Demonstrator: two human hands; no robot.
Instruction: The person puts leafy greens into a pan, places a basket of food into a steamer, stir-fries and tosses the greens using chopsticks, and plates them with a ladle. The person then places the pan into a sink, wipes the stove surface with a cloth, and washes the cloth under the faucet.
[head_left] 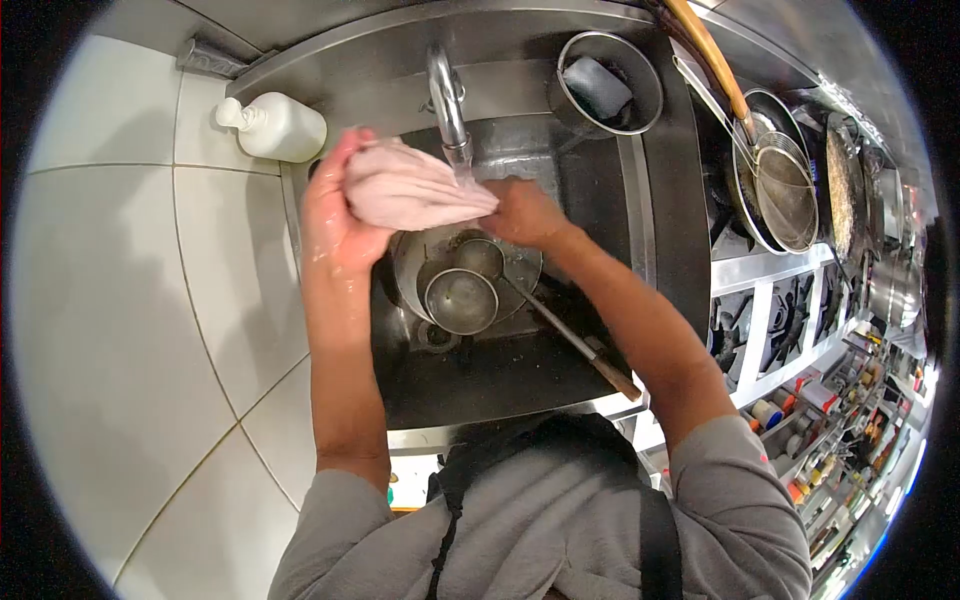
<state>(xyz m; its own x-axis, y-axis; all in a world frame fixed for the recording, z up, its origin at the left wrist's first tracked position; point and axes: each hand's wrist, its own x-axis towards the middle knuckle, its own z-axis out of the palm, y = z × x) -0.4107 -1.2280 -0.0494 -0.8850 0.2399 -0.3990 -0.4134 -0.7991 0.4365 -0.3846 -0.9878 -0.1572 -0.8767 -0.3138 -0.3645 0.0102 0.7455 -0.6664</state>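
Observation:
A wet, folded pale pink cloth (410,188) is stretched between my two hands below the tap (447,95). My left hand (340,205) cups its bulky left end, fingers curled around the back. At the narrow right end, my right hand (522,212) is closed on the gathered tip. Water runs from the spout beside the cloth. Beneath my hands, in the dark sink (430,385), lie a round metal bowl (461,302), a wooden-ended ladle (560,325) and a wide basin (525,275), partly hidden.
A white pump bottle (283,128) stands on the left ledge by the tiled wall. At the back right is a metal pot (640,85) with a grey pad inside. Further right, a strainer (786,195) rests over a pan near the stove burners (785,320).

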